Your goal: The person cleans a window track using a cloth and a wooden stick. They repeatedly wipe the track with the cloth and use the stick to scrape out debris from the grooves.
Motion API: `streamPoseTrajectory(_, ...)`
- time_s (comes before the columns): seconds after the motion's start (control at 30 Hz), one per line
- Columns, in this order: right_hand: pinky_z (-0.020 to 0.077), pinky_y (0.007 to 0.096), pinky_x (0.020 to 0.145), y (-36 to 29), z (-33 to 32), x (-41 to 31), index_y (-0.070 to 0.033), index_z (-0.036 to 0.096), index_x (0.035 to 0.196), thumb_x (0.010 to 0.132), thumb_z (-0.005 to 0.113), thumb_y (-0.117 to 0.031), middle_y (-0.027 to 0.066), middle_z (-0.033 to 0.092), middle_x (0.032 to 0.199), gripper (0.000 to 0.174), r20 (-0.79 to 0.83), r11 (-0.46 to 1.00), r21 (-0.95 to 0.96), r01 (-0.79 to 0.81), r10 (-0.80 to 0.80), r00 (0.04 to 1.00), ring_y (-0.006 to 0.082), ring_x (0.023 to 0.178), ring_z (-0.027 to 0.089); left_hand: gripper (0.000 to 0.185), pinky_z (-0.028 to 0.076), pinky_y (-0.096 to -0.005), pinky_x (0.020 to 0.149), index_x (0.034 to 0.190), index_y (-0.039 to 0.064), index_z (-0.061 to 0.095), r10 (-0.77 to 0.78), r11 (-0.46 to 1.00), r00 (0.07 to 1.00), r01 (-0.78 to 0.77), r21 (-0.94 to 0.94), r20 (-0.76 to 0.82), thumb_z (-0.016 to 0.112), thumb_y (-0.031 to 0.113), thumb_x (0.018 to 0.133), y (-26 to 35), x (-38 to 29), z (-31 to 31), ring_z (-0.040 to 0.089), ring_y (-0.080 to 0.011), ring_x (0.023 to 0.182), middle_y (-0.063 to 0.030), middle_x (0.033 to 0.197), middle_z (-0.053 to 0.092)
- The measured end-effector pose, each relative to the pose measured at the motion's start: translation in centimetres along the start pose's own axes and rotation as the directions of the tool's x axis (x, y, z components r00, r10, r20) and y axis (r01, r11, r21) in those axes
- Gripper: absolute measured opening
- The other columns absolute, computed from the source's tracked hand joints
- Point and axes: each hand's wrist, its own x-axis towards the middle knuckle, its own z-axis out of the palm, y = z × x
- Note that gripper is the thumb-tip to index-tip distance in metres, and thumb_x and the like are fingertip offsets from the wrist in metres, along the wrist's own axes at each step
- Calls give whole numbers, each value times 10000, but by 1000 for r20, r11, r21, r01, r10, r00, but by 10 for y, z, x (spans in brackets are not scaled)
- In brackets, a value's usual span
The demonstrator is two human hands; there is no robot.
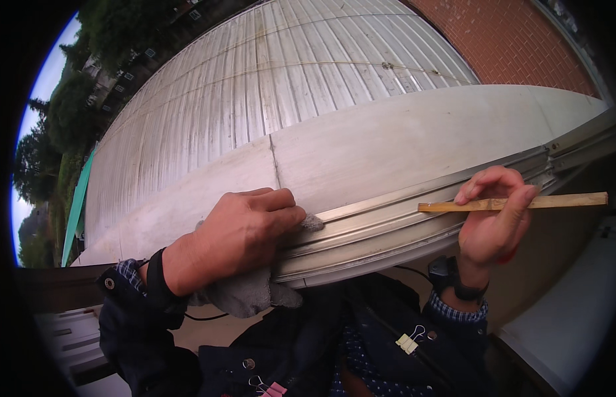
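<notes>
My left hand (pixel 238 233) is closed on a grey cloth (pixel 243 293), pressed against the metal window track (pixel 377 218). One end of the cloth pokes out past my fingertips onto the track; the rest hangs below my palm over the inner edge. In my right hand (pixel 496 213) a thin flat strip of wood or bamboo (pixel 566 200) is held between thumb and fingers, above the right part of the track. Its squared left end points towards my left hand and does not touch it.
Beyond the track lies a pale ledge (pixel 397 144) with a dark seam. Past it are a ribbed metal roof (pixel 288 64) with ropes across it and a red brick surface (pixel 516 44). Frame corner joints (pixel 551 159) are at the right. Binder clips (pixel 408 342) hang on my jacket.
</notes>
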Motion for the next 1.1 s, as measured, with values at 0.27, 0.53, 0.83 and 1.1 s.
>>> streamPoseTrajectory(0.27, 508, 309, 632, -2, 5, 7, 8, 616, 930, 1157, 354, -586, 81, 566, 743, 688, -106, 999, -19, -28, 26, 994, 175, 643, 558, 261, 559, -400, 696, 965, 33, 699, -232, 966, 973, 231, 116, -4, 725, -61, 723, -20, -107, -11, 650, -303, 797, -84, 863, 631)
streamPoseTrajectory(0.53, 482, 319, 613, 0, 3, 6, -1, 623, 934, 1166, 357, -557, 75, 553, 743, 659, -132, 1000, 5, -18, 18, 991, 176, 648, 541, 193, 565, -436, 715, 945, 24, 712, -468, 857, 884, 451, 250, 10, 699, -48, 767, -36, -191, -34, 681, -352, 835, -117, 903, 681)
streamPoseTrajectory(0.83, 504, 329, 620, -2, 4, -1, 6, 614, 950, 1173, 330, -540, 97, 571, 780, 654, -33, 997, 73, 24, -22, 999, 188, 651, 555, 222, 552, -376, 679, 1083, 3, 723, -392, 916, 872, 399, -41, -292, 760, -73, 878, 18, -112, -28, 693, -308, 793, -141, 904, 651)
streamPoseTrajectory(1.1, 541, 329, 616, -1, 8, -5, 22, 597, 947, 1165, 335, -559, 118, 579, 781, 674, 22, 996, 52, 68, -69, 997, 193, 646, 586, 250, 574, -396, 678, 1135, 28, 710, -63, 996, 990, 54, -71, -128, 760, -11, 893, 34, 6, -3, 685, -300, 800, -122, 958, 642)
